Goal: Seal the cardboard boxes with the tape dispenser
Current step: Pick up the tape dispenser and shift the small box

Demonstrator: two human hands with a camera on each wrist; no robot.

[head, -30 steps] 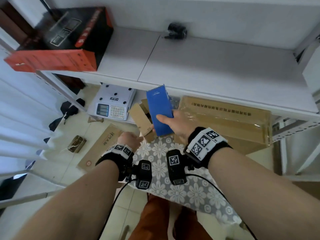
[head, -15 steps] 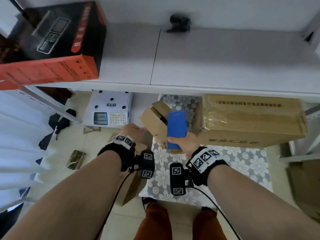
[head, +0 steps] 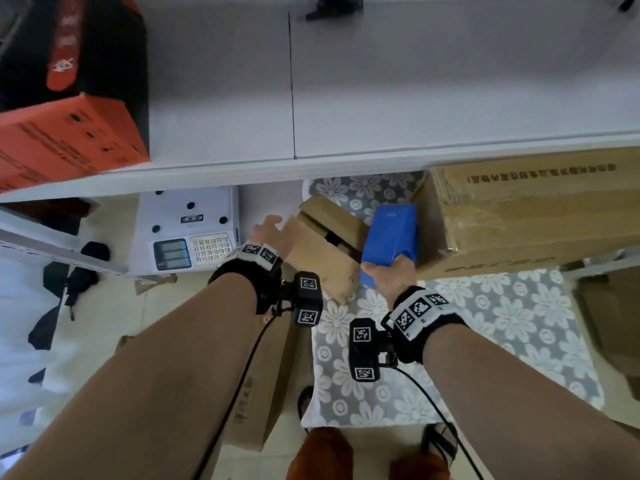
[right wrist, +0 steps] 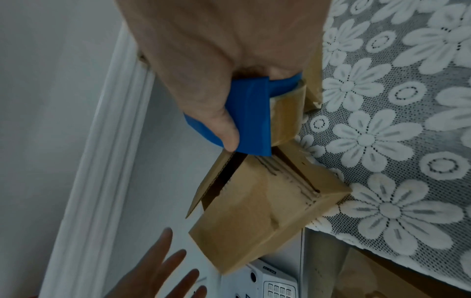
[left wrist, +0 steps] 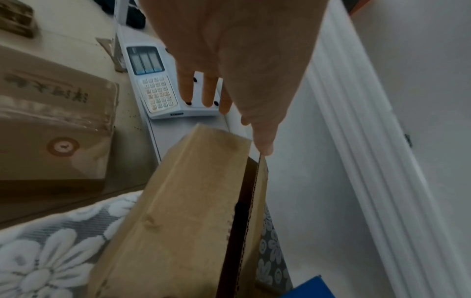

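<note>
A small cardboard box (head: 325,251) lies tilted at the left edge of the cloth-covered table (head: 485,323), its top flaps partly apart (right wrist: 221,181). My right hand (head: 388,271) grips the blue tape dispenser (head: 391,233) just right of this box, with its brown tape roll (right wrist: 285,121) close above the flaps. My left hand (head: 268,230) is spread with straight fingers at the box's far left side. In the left wrist view its thumb tip (left wrist: 265,149) is at the edge of a raised flap (left wrist: 257,201). A large taped cardboard box (head: 530,209) sits right of the dispenser.
A white shelf (head: 346,98) overhangs the table's far side and carries a red and black carton (head: 69,98). A white weighing scale (head: 190,233) sits left of the small box. Another cardboard box (head: 263,375) stands on the floor by the table's left edge.
My right hand has lowered the dispenser toward the small box, between it and the large box. My left hand has moved out to the box's far left side with fingers spread.
</note>
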